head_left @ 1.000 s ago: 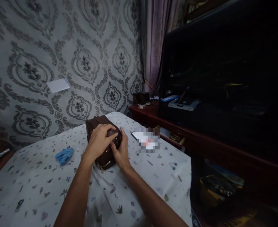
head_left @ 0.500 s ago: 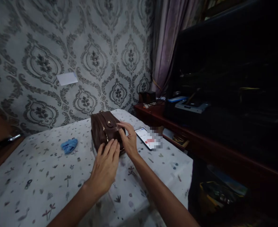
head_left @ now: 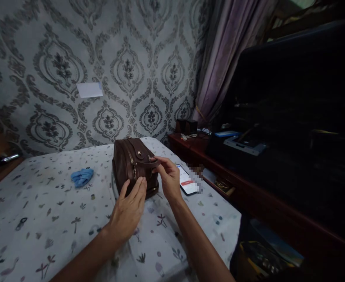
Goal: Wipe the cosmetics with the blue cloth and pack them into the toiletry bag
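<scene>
A brown leather handbag [head_left: 121, 166] with gold zippers and a gold stud on its top flap stands upright on the patterned cloth. My left hand [head_left: 129, 209] rests against its near side, fingers stretched out flat. At the bag's top right edge, my right hand [head_left: 169, 178] pinches a brown strap [head_left: 147, 164] between thumb and fingers, close to a gold zipper. The fingertips partly cover that spot. To the left lies a crumpled blue cloth [head_left: 82, 177]. A phone [head_left: 187, 182] with a lit screen lies right of my right hand, partly blurred out.
The white printed cloth [head_left: 55, 219] covers the surface under the bag. A dark red wooden desk [head_left: 248, 188] with a partly open drawer [head_left: 219, 182] runs along the right, bearing a large black screen. Patterned wallpaper [head_left: 128, 70] closes off the back.
My right thumb and fingers have closed on the strap and lifted it a little from the bag. My left hand stays against the bag. The view has shifted slightly.
</scene>
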Demonstrator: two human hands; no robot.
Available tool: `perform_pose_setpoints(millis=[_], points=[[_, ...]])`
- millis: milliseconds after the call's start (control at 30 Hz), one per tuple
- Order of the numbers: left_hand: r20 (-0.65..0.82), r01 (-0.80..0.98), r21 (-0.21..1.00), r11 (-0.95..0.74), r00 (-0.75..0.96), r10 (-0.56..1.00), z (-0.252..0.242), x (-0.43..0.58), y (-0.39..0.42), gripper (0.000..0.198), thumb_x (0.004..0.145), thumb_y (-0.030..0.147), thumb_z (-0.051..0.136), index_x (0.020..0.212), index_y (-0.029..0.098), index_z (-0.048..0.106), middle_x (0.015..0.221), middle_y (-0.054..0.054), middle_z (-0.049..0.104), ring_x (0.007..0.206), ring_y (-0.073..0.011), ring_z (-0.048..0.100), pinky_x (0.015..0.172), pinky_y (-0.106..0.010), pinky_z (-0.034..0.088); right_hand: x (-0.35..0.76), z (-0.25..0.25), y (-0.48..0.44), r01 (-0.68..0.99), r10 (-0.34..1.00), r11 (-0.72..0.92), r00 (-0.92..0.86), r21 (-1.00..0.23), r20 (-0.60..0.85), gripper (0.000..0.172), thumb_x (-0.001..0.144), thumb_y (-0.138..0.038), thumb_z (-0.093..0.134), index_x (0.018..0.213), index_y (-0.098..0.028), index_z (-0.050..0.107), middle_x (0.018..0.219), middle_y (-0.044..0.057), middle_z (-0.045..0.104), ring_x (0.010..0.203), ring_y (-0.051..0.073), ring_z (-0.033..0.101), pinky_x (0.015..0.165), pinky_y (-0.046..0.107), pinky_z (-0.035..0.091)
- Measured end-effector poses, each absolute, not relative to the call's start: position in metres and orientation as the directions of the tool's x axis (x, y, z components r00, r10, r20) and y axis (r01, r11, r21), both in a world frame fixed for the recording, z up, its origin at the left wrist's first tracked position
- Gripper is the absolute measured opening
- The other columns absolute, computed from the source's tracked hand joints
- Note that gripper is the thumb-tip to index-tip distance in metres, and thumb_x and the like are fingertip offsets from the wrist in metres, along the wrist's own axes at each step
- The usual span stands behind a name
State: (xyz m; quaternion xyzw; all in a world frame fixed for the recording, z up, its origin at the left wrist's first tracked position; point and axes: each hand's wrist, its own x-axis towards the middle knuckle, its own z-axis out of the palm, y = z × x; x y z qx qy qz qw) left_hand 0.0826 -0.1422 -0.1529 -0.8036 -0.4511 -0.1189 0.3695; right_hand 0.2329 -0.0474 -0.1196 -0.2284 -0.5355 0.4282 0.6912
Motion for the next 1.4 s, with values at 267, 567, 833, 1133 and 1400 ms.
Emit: perform_pose_setpoints(millis=[267,567,833,1133,1400], points=[[0.624,0.813,-0.512,-0.278,0.574,0.530,-0.154,0.083,-0.138,0.052,0.086,0.008,0.039,0.131,0.005,0.064,0.139,-0.012,0.062,0.147,-0.0250,0.033,0.115,-0.046,0.032,0.232,-0.130,-0.048,-0.380,0.864,0.497,0.139,-0.780,0.484,0.018,0.079,-0.036,0.074,0.088,-0.021,0.070,0.073,-0.001,0.066,0.060,0.011,0.054,0.055,0.023,0.044],[0.614,0.816,-0.502,-0.287,0.570,0.546,-0.155,0.081,-0.138,0.052,0.089,0.009,0.037,0.135,0.006,0.061,0.144,-0.012,0.059,0.143,-0.0239,0.038,0.113,-0.045,0.035,0.234,-0.131,-0.053,-0.321,0.874,0.483,0.125,-0.815,0.469,0.019,0.081,-0.039,0.070,0.090,-0.021,0.067,0.069,-0.001,0.064,0.060,0.012,0.054,0.052,0.023,0.041],[0.578,0.806,-0.498,-0.318,0.583,0.572,-0.154,0.080,-0.139,0.045,0.093,0.014,0.040,0.129,0.011,0.066,0.140,-0.012,0.062,0.141,-0.0255,0.042,0.116,-0.047,0.031,0.236,-0.114,-0.076,0.220,0.619,0.773,-0.055,-0.595,0.784,0.013,0.085,-0.019,0.060,0.090,-0.025,0.071,0.084,0.002,0.069,0.084,0.020,0.061,0.080,0.036,0.046],[0.599,0.817,-0.448,-0.363,0.576,0.557,-0.155,0.079,-0.138,0.037,0.091,0.014,0.047,0.121,0.012,0.070,0.129,-0.012,0.068,0.129,-0.0265,0.053,0.117,-0.051,0.027,0.213,-0.083,-0.069,0.116,0.472,0.880,-0.305,-0.460,0.827,0.032,0.084,-0.022,0.067,0.057,-0.023,0.049,0.108,0.006,0.076,0.112,0.028,0.060,0.098,0.049,0.046],[0.630,0.835,-0.465,-0.294,0.546,0.552,-0.157,0.077,-0.141,0.047,0.093,0.013,0.041,0.136,0.009,0.057,0.147,-0.015,0.054,0.141,-0.0271,0.042,0.118,-0.050,0.028,0.203,-0.093,-0.057,-0.212,0.771,0.585,-0.153,-0.783,0.618,0.013,0.087,-0.033,0.067,0.086,-0.023,0.076,0.097,0.006,0.078,0.092,0.022,0.070,0.089,0.039,0.052]])
